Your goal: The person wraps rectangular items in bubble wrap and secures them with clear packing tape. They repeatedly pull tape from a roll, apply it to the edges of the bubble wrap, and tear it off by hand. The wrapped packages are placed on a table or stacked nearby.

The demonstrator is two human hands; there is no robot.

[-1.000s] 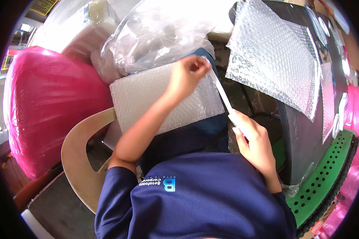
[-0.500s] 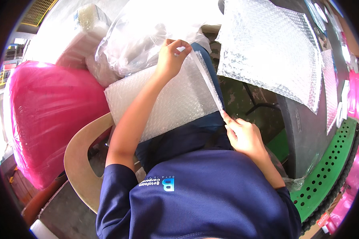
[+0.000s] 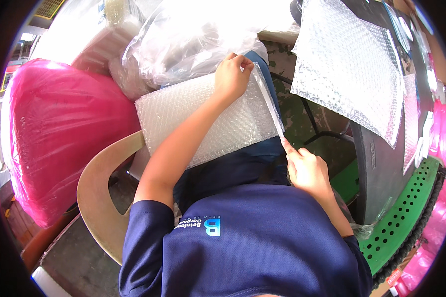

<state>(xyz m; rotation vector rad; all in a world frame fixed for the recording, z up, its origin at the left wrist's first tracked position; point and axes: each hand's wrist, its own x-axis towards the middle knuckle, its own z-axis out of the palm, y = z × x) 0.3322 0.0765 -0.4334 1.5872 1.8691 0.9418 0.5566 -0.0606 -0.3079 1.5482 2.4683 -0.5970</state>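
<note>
A clear bubble-wrap pouch [image 3: 203, 123] lies across my lap, its bubbled face up. Along its right edge runs a narrow white strip [image 3: 268, 96]. My left hand [image 3: 232, 78] reaches over the pouch, fingers closed in a pinch at the strip's far end. At the near end, by the pouch's right corner, my right hand [image 3: 308, 171] grips the strip between thumb and forefinger; the exact contact is partly hidden by the fingers. The strip is stretched fairly straight between both hands.
More bubble-wrap sheets [image 3: 349, 69] lie on a dark table [image 3: 386, 173] at right. A pink plastic-wrapped bundle [image 3: 74, 143] stands at left by a beige chair arm [image 3: 91, 193]. Ahead sits a translucent plastic bag [image 3: 183, 44]. A green perforated edge [image 3: 401, 218] curves at lower right.
The view has shifted a little, so most things sit slightly further right. Both hands keep their hold on the strip, and the pouch remains on my lap.
</note>
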